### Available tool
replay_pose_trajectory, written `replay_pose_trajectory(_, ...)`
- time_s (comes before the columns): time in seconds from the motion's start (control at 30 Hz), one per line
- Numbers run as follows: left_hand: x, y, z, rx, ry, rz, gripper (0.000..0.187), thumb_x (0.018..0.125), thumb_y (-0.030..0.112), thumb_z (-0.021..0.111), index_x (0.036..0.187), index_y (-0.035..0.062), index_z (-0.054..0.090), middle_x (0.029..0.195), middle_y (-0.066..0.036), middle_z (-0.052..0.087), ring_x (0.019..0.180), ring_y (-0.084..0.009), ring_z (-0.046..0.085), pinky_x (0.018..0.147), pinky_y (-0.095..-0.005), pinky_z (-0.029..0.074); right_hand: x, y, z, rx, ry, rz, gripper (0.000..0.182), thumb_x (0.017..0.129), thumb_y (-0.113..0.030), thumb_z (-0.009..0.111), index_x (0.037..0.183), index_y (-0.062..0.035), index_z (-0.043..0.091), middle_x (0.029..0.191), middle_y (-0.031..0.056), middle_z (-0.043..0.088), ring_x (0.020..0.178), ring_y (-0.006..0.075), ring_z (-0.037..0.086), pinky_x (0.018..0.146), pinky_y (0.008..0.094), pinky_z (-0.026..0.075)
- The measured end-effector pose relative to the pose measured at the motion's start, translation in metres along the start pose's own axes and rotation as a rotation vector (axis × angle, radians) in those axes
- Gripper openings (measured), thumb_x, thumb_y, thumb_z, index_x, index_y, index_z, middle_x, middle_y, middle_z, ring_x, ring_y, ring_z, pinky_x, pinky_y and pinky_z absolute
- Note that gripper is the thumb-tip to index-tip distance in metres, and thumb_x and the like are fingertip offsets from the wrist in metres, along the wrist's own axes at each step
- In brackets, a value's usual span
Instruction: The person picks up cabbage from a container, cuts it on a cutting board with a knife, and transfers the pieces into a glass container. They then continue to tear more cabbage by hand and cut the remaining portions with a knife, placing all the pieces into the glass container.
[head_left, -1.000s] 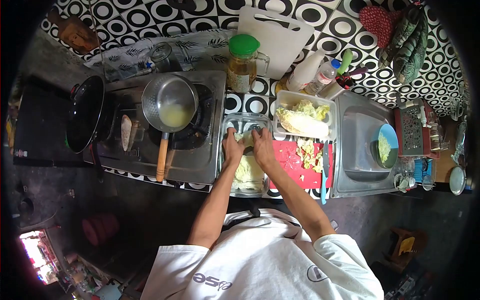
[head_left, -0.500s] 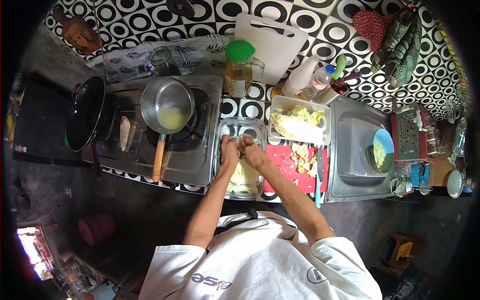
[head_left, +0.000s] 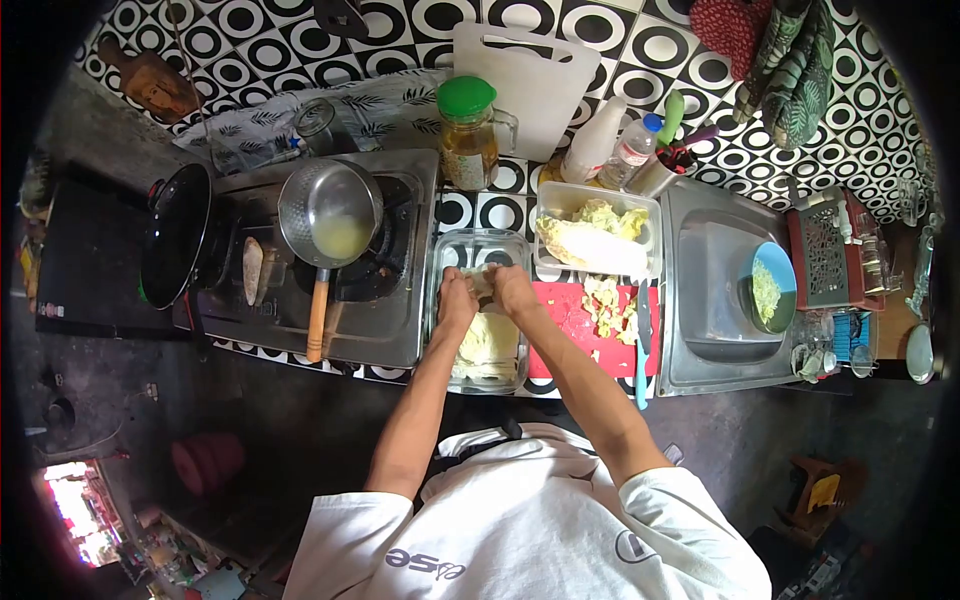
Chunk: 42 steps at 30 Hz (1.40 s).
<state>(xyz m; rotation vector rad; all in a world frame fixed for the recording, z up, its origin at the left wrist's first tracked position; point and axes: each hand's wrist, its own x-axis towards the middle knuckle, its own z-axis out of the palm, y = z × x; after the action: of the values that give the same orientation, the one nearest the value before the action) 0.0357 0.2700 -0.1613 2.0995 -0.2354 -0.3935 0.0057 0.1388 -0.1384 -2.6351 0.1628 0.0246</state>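
Over clear container (head_left: 524, 345) — pale pc (head_left: 483, 284) btwn L hand (head_left: 458, 293) & R hand (head_left: 512, 289), both part-closed, gripping it.

Held piece (head_left: 484, 284) blurred, partly hidden

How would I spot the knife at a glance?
Start at the steel sink, then move left to the red cutting board. The knife lies along the board's sink-side edge, its handle jutting past the near edge. Unlike the leaf pieces beside it, it is straight, with a light-blue handle.
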Motion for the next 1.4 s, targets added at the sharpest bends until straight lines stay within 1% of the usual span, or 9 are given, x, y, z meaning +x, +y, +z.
replay_pose_trajectory(0.1, 0.002, -0.008, 0.003, -0.052, 0.016, 0.150, 0.014, 0.089, 0.016, 0.032, 0.094, 0.0073, 0.041, 0.092, -0.014, 0.053, 0.074, -0.0178, 0.051, 0.059, -0.0281, 0.043, 0.001, 0.003, 0.005, -0.014, -0.001, -0.055, 0.011, 0.072, -0.007, 0.053, 0.080, -0.0087, 0.060, 0.075, 0.0176, 0.060, 0.069, 0.0361, 0.059, 0.062, 0.0420, 0.049)
replay_pose_trajectory(0.17, 0.006, -0.003, 0.004, -0.289, 0.171, 0.039, 0.009, 0.064, 0.000, 0.060, 0.072, -0.0023, 0.063, 0.076, -0.016, 0.054, 0.073, -0.0289, 0.054, 0.067, -0.0348, 0.044, -0.001, 0.002, 0.007, 0.013, 0.041, 0.005, 0.011, 0.071, -0.006, 0.053, 0.080, -0.0075, 0.059, 0.077, 0.0177, 0.060, 0.069, 0.0370, 0.059, 0.063, 0.0424, 0.049)
replay_pose_trajectory(0.2, 0.005, 0.002, -0.001, -0.290, 0.170, 0.038, 0.009, 0.064, 0.000, 0.060, 0.072, -0.0023, 0.063, 0.076, -0.016, 0.054, 0.073, -0.0289, 0.054, 0.067, -0.0348, 0.044, -0.002, 0.002, 0.007, 0.012, 0.039, 0.006, 0.011, 0.071, -0.006, 0.053, 0.080, -0.0075, 0.059, 0.077, 0.0177, 0.060, 0.069, 0.0370, 0.059, 0.063, 0.0424, 0.049)
replay_pose_trajectory(0.27, 0.003, 0.013, -0.014, 0.235, 0.109, 0.237, 0.008, 0.064, 0.001, 0.061, 0.071, -0.0006, 0.065, 0.071, -0.016, 0.057, 0.075, -0.0279, 0.055, 0.068, -0.0338, 0.045, -0.003, 0.004, 0.004, 0.058, 0.051, -0.057, 0.011, 0.071, -0.009, 0.056, 0.081, -0.0067, 0.057, 0.081, 0.0182, 0.059, 0.070, 0.0369, 0.058, 0.064, 0.0423, 0.049)
replay_pose_trajectory(0.5, 0.005, 0.014, -0.008, 0.207, 0.202, 0.171, 0.015, 0.062, -0.001, 0.063, 0.077, -0.0008, 0.064, 0.072, -0.017, 0.058, 0.071, -0.0299, 0.058, 0.065, -0.0342, 0.046, -0.006, -0.004, -0.004, 0.061, -0.014, 0.016, 0.022, 0.067, -0.014, 0.063, 0.085, -0.0044, 0.056, 0.088, 0.0184, 0.059, 0.074, 0.0362, 0.058, 0.066, 0.0423, 0.049)
replay_pose_trajectory(0.73, 0.006, 0.018, -0.006, 0.203, 0.257, 0.166, 0.023, 0.060, -0.005, 0.058, 0.081, 0.0019, 0.059, 0.067, -0.013, 0.055, 0.066, -0.0291, 0.055, 0.062, -0.0367, 0.043, -0.003, -0.008, 0.007, -0.013, -0.048, 0.027, 0.016, 0.077, -0.010, 0.049, 0.090, -0.0018, 0.054, 0.090, 0.0203, 0.058, 0.076, 0.0367, 0.058, 0.067, 0.0425, 0.048)
replay_pose_trajectory(0.77, 0.004, 0.021, -0.008, 0.218, 0.188, 0.120, 0.031, 0.059, -0.005, 0.059, 0.090, 0.0009, 0.057, 0.073, -0.018, 0.056, 0.076, -0.0350, 0.055, 0.069, -0.0392, 0.044, -0.005, -0.011, 0.003, -0.019, -0.070, 0.041, 0.016, 0.079, -0.008, 0.045, 0.090, -0.0010, 0.053, 0.090, 0.0217, 0.057, 0.076, 0.0371, 0.058, 0.067, 0.0426, 0.048)
replay_pose_trajectory(1.1, 0.002, 0.024, -0.008, 0.165, 0.168, 0.132, 0.018, 0.061, -0.004, 0.057, 0.078, -0.0026, 0.061, 0.077, -0.019, 0.058, 0.073, -0.0330, 0.057, 0.068, -0.0385, 0.044, -0.007, -0.013, -0.009, 0.021, -0.104, 0.042, 0.017, 0.084, -0.011, 0.040, 0.094, -0.0013, 0.051, 0.091, 0.0213, 0.058, 0.079, 0.0379, 0.058, 0.067, 0.0431, 0.049)
replay_pose_trajectory(1.4, 0.007, 0.011, -0.003, 0.240, 0.201, 0.157, 0.018, 0.059, -0.001, 0.056, 0.076, 0.0023, 0.060, 0.061, -0.013, 0.056, 0.071, -0.0316, 0.055, 0.068, -0.0380, 0.043, -0.006, -0.019, -0.013, -0.037, -0.090, 0.092, 0.016, 0.080, -0.005, 0.045, 0.089, 0.0025, 0.055, 0.087, 0.0230, 0.059, 0.077, 0.0354, 0.061, 0.067, 0.0409, 0.050)
